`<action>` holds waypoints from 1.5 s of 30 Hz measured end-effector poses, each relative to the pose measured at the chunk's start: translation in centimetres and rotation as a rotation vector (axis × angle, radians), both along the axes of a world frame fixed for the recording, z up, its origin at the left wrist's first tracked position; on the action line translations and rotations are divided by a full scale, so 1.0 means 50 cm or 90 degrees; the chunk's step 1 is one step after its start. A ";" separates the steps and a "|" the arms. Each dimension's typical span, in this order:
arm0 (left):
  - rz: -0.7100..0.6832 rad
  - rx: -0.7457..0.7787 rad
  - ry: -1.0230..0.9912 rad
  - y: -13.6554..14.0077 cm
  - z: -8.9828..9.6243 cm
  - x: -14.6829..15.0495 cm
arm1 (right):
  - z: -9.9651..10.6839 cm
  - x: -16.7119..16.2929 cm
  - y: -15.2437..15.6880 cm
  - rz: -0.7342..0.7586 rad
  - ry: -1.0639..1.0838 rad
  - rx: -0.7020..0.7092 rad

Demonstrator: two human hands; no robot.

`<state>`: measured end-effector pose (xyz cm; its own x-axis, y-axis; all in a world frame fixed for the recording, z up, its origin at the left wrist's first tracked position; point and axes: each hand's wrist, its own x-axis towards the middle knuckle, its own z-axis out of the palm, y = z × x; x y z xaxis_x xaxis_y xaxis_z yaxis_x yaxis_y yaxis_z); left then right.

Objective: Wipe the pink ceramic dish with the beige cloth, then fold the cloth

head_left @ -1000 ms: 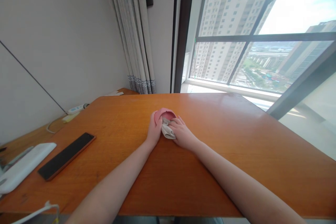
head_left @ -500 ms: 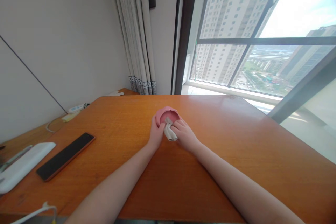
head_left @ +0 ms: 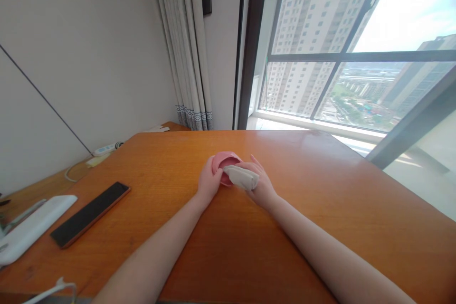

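A pink bowl (head_left: 221, 157) is tilted with its hollow side toward me, above the middle of the wooden table (head_left: 171, 161). My left hand (head_left: 208, 181) grips its left rim, the thumb over the near edge. A folded whitish cloth (head_left: 244, 178) lies across the bowl's opening, one end reaching inside. My right hand (head_left: 261, 183) is behind and to the right of the cloth and holds it, one finger sticking up. The cloth hides most of the right fingers and part of the bowl's right side.
On the left of the table lie a dark phone-like slab (head_left: 90, 214) and a white flat object (head_left: 35, 228). A white cable (head_left: 53, 289) crosses the near left edge. A power strip (head_left: 104, 148) sits by the wall, and a curtain (head_left: 188, 57) hangs behind.
The cloth has swung from hanging below the bowl to pointing right across it. My right hand has shifted slightly right, with a finger lifted. The bowl is a little lower and still in my left hand.
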<state>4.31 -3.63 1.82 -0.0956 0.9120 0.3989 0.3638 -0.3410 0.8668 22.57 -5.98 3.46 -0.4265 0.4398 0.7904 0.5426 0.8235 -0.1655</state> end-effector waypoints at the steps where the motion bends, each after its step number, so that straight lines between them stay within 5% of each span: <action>1: -0.003 -0.003 -0.005 0.001 -0.003 0.001 | 0.001 0.004 -0.001 -0.028 0.031 0.027; 4: -0.016 -0.002 -0.027 0.003 -0.008 0.005 | 0.007 0.005 -0.005 -0.043 -0.020 0.059; 12: 0.018 0.000 -0.012 0.009 -0.011 -0.001 | -0.011 -0.036 -0.008 -0.013 -0.227 -0.137; 17: -0.028 0.000 0.029 0.009 -0.001 -0.002 | -0.018 -0.030 0.005 -0.104 -0.249 -0.142; 21: -0.072 -0.029 0.045 0.013 0.000 -0.005 | -0.008 -0.022 0.005 -0.086 -0.294 -0.118; 31: -0.027 -0.078 -0.292 -0.004 -0.050 0.053 | -0.039 -0.032 0.019 -0.106 -0.221 -0.073; 41: -0.036 -0.047 -0.102 0.033 -0.025 0.000 | -0.024 -0.012 0.031 -0.042 -0.268 -0.066; 45: -0.055 -0.099 -0.207 0.023 -0.027 0.012 | -0.027 -0.011 0.033 -0.047 -0.261 -0.035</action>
